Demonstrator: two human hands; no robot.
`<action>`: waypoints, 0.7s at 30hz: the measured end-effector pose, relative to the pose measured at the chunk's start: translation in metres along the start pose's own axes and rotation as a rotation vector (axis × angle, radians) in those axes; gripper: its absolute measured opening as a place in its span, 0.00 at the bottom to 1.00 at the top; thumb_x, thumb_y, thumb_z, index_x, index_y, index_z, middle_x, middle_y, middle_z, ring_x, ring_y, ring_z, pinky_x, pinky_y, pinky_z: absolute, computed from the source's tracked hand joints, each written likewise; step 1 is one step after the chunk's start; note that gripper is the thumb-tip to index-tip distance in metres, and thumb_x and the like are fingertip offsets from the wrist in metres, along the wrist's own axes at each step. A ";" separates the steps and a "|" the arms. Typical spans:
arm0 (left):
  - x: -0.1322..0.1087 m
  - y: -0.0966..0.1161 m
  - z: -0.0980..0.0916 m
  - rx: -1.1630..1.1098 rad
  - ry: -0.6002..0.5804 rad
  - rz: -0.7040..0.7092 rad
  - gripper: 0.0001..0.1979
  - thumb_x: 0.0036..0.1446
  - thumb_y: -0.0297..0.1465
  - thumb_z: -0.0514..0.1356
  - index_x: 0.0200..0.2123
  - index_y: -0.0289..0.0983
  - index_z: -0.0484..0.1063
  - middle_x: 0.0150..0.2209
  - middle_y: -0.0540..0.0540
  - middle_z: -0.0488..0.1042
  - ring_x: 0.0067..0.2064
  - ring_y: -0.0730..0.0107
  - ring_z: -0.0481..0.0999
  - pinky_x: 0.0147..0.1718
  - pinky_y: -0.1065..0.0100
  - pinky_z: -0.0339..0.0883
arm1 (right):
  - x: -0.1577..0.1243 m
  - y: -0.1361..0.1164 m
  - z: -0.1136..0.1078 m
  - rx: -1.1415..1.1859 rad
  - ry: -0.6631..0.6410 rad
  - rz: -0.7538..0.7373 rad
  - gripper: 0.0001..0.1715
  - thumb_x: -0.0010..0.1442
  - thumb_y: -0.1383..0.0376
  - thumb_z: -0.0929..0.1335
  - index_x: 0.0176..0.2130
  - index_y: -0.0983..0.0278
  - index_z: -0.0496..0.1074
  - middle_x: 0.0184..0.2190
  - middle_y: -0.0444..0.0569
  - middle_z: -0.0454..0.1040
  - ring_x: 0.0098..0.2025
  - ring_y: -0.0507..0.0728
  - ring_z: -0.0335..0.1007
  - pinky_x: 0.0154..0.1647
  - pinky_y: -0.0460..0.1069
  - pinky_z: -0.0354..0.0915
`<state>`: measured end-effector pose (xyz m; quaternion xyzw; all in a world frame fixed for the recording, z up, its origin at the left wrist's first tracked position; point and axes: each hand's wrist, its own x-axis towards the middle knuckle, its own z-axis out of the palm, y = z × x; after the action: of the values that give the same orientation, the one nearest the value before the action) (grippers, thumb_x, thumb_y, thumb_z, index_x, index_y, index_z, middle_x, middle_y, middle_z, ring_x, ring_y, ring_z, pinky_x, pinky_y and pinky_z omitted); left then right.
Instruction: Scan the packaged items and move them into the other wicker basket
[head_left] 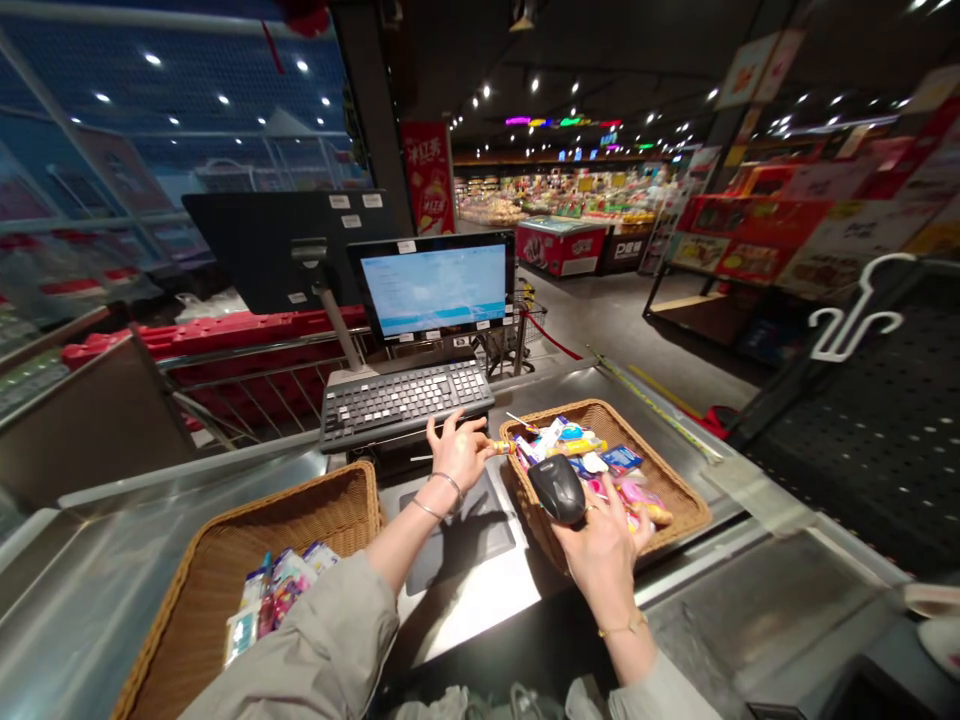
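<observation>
The barcode scanner point(556, 488) sits in the right hand point(600, 555), whose fingers are wrapped closed around its handle, over the near rim of the right wicker basket point(679, 490). Its dark head faces up and away from the person, toward the goods in that basket, and its long axis runs from the palm forward and slightly left, toward the keyboard point(405, 400). The left hand point(459, 452) is pinched together on a small yellow-orange packet point(501, 447) at the left rim of the same basket, just in front of the keyboard; the packet lies roughly level, its long axis running left to right with the free end toward the basket. Judging from this, scanning well would mean turning the packet so its printed code faces the scanner's window, keeping it flat and steady, and holding the scanner's head square to it rather than skewed. Below the left hand lies the flat dark scan plate point(461, 535) set into the steel counter point(112, 560). Left of the plate stands a second wicker basket point(300, 510) with a few wrapped packets point(274, 595) in its near corner. Behind the keyboard, the lit monitor point(435, 288) faces the person, and the shop floor stretches away beyond it.
</observation>
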<state>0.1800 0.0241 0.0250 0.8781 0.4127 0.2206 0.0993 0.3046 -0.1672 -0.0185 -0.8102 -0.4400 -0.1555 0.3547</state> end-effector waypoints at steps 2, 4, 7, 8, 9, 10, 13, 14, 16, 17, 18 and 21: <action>0.003 0.005 0.006 -0.004 -0.003 0.037 0.04 0.54 0.37 0.63 0.29 0.50 0.79 0.53 0.57 0.76 0.65 0.53 0.55 0.63 0.37 0.30 | 0.001 0.006 -0.003 -0.026 0.009 0.025 0.18 0.58 0.53 0.65 0.38 0.61 0.76 0.44 0.54 0.78 0.60 0.68 0.60 0.61 0.67 0.38; 0.006 0.011 0.011 -0.007 -0.012 0.068 0.04 0.54 0.37 0.63 0.29 0.49 0.79 0.52 0.57 0.76 0.65 0.52 0.55 0.63 0.37 0.30 | 0.001 0.013 -0.005 -0.044 0.005 0.043 0.19 0.58 0.52 0.64 0.39 0.61 0.76 0.43 0.54 0.79 0.59 0.68 0.60 0.61 0.67 0.36; 0.010 0.021 0.019 -0.019 -0.023 0.109 0.04 0.54 0.37 0.64 0.29 0.49 0.79 0.52 0.57 0.76 0.65 0.52 0.55 0.62 0.36 0.29 | 0.000 0.024 -0.007 -0.066 0.017 0.061 0.18 0.57 0.53 0.65 0.40 0.61 0.76 0.44 0.53 0.78 0.60 0.68 0.59 0.61 0.67 0.34; 0.011 0.024 0.021 -0.023 -0.027 0.123 0.04 0.54 0.37 0.64 0.29 0.50 0.79 0.52 0.57 0.76 0.65 0.51 0.55 0.62 0.36 0.29 | -0.001 0.027 -0.008 -0.076 0.026 0.069 0.18 0.57 0.53 0.65 0.40 0.61 0.75 0.44 0.53 0.78 0.61 0.67 0.59 0.62 0.67 0.34; 0.013 0.028 0.024 -0.026 -0.031 0.138 0.04 0.54 0.37 0.64 0.29 0.50 0.79 0.52 0.57 0.76 0.65 0.51 0.55 0.62 0.35 0.29 | -0.002 0.031 -0.009 -0.086 0.037 0.080 0.18 0.57 0.53 0.65 0.40 0.61 0.75 0.45 0.52 0.78 0.61 0.67 0.59 0.62 0.67 0.34; 0.014 0.031 0.026 -0.028 -0.036 0.153 0.04 0.54 0.37 0.64 0.29 0.50 0.79 0.52 0.57 0.76 0.65 0.50 0.55 0.62 0.35 0.29 | -0.002 0.034 -0.009 -0.098 0.045 0.091 0.17 0.57 0.53 0.65 0.40 0.61 0.75 0.45 0.51 0.78 0.60 0.67 0.60 0.62 0.67 0.34; 0.016 0.041 0.032 -0.035 -0.056 0.183 0.04 0.54 0.37 0.63 0.29 0.50 0.79 0.52 0.57 0.76 0.65 0.50 0.55 0.62 0.35 0.29 | -0.004 0.044 -0.012 -0.134 0.066 0.119 0.16 0.57 0.53 0.65 0.38 0.60 0.75 0.44 0.50 0.78 0.60 0.66 0.61 0.62 0.67 0.33; 0.017 0.043 0.035 -0.038 -0.061 0.190 0.04 0.54 0.37 0.63 0.30 0.50 0.79 0.52 0.56 0.76 0.65 0.50 0.55 0.62 0.35 0.29 | -0.004 0.047 -0.013 -0.143 0.078 0.125 0.17 0.57 0.53 0.65 0.37 0.61 0.75 0.43 0.50 0.79 0.60 0.66 0.61 0.62 0.67 0.34; 0.019 0.049 0.041 -0.045 -0.076 0.207 0.04 0.54 0.37 0.63 0.30 0.50 0.79 0.52 0.56 0.76 0.65 0.50 0.55 0.62 0.35 0.29 | -0.004 0.053 -0.015 -0.159 0.108 0.136 0.18 0.57 0.52 0.64 0.36 0.61 0.75 0.42 0.51 0.79 0.59 0.66 0.61 0.62 0.67 0.34; 0.019 0.052 0.044 -0.048 -0.083 0.217 0.04 0.54 0.37 0.63 0.30 0.51 0.79 0.52 0.55 0.76 0.65 0.50 0.55 0.62 0.35 0.29 | -0.004 0.056 -0.016 -0.166 0.122 0.142 0.19 0.58 0.52 0.63 0.36 0.61 0.75 0.41 0.52 0.79 0.59 0.66 0.61 0.62 0.67 0.35; 0.020 0.054 0.048 -0.050 -0.090 0.228 0.04 0.54 0.36 0.63 0.30 0.51 0.79 0.52 0.55 0.76 0.65 0.50 0.56 0.62 0.35 0.30 | -0.004 0.058 -0.017 -0.173 0.131 0.150 0.19 0.58 0.51 0.63 0.36 0.61 0.75 0.40 0.52 0.79 0.59 0.66 0.62 0.62 0.67 0.35; 0.021 0.063 0.060 -0.047 -0.110 0.260 0.06 0.55 0.37 0.62 0.31 0.51 0.80 0.52 0.55 0.76 0.65 0.50 0.56 0.62 0.34 0.30 | -0.004 0.065 -0.021 -0.188 0.137 0.172 0.20 0.58 0.51 0.63 0.35 0.61 0.75 0.40 0.52 0.79 0.59 0.67 0.62 0.61 0.68 0.36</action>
<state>0.2626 0.0002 0.0005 0.9323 0.2843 0.1928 0.1130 0.3571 -0.2079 -0.0349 -0.8620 -0.3272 -0.2199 0.3187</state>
